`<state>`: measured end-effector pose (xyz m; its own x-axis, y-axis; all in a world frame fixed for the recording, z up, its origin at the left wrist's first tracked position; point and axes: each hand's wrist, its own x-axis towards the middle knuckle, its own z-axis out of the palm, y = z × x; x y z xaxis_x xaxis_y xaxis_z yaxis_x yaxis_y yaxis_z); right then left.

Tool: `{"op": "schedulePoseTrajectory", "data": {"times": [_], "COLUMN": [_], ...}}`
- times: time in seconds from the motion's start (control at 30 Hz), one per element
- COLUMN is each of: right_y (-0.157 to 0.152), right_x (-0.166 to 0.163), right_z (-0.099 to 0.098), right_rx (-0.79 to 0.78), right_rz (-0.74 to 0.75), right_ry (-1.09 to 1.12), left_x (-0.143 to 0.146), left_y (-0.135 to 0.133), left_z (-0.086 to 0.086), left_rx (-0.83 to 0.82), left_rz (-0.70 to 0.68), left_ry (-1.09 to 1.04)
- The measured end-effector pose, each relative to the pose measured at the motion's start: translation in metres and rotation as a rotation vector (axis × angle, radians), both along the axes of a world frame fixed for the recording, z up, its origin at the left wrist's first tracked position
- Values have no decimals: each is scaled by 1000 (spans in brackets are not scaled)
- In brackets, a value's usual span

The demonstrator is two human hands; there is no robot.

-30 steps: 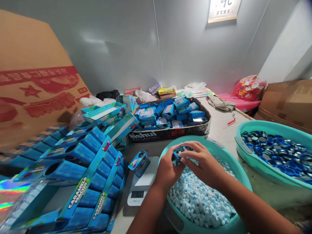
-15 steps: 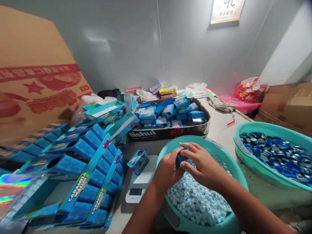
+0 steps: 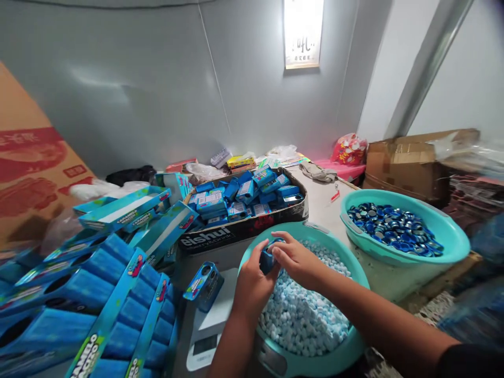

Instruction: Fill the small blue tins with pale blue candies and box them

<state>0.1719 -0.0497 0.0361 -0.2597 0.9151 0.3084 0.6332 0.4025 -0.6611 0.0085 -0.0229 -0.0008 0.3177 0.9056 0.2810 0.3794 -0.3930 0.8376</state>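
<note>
My left hand (image 3: pixel 252 286) is closed around a small, shiny blue tin (image 3: pixel 266 261), held above the near basin. From the other side my right hand (image 3: pixel 293 257) reaches over, its curled fingers pressed on the tin's top and edge. Fingers hide much of the tin. Beneath both hands is a turquoise basin (image 3: pixel 356 310) filled with small white and pale-blue candies (image 3: pixel 307 325). Left of it, a white kitchen scale (image 3: pixel 218 310) carries a blue printed box (image 3: pixel 205 286) with round holes in its top.
Blue display boxes (image 3: pixel 118 294) are stacked at left, beside a large carton (image 3: pixel 35 168). A black-sided tray (image 3: pixel 244 231) behind the basin holds many blue boxes. At right, another turquoise basin (image 3: pixel 452 244) contains round blue metallic pieces (image 3: pixel 394 228). A grey cloth (image 3: pixel 317 172) lies farther back.
My view has turned to the right, so everything appears farther left and more of the right-hand basin shows. Both hands stay together at the blue tin, with the right fingers shifted on it.
</note>
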Motion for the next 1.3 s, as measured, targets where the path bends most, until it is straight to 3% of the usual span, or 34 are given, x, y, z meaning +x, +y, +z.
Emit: {"op": "schedulePoseTrajectory", "data": {"times": [0.27,0.43,0.57,0.7,0.93,1.3], "right_y": [8,5,11,19,18,6], "right_x": [11,10,14,27,25,15], "right_z": [-10,-9,-10,-11,-13,0], "right_rx": [132,230,347,330,309,340], "right_rz": [5,92,-132,-224,-177,30], "right_ry": [59,-39,181,131,15,178], "left_x": [4,1,2,3,2,3], "left_y": [-3,-4,-3,-2,-2,-2], "left_z": [1,5,2,0,2,2], "left_rx": [-18,1,-39,-44,-52,-18], "left_rz": [-94,-35,-13,27,19,-113], "left_ry": [-19,-89,-130,-109,-72,-114]}}
